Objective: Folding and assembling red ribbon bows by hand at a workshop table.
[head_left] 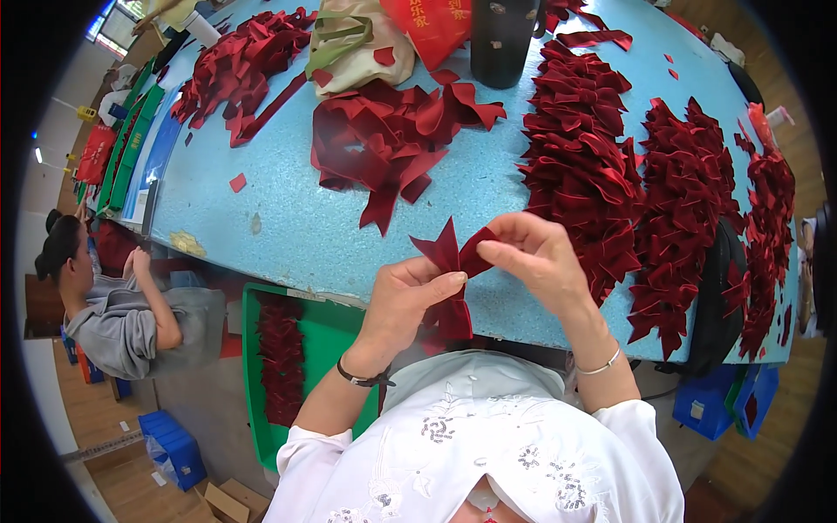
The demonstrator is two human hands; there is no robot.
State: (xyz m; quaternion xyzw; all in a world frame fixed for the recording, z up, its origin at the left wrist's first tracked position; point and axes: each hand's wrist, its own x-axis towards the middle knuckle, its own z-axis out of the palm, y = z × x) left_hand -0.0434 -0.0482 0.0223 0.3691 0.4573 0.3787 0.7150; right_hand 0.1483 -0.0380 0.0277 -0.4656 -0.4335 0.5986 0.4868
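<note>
Both hands hold one dark red ribbon bow (446, 254) above the front edge of the light blue table (288, 218). My left hand (404, 301) pinches its middle between thumb and fingers. With thumb and forefinger closed, my right hand (534, 254) grips the loop on the bow's right side. One notched tail points up and left; another part hangs below my left thumb. Beyond my hands lies a loose heap of cut red ribbon (375, 139). To the right, finished-looking bows are stacked in a long dense row (580, 148).
More bow rows (684, 209) fill the table's right side, beside a black bag (717, 296). A black tumbler (503, 44) and cream cloth bag (370, 44) stand at the back. A green bin (327, 327) with bows sits below the table's edge. A co-worker (131, 296) sits at left.
</note>
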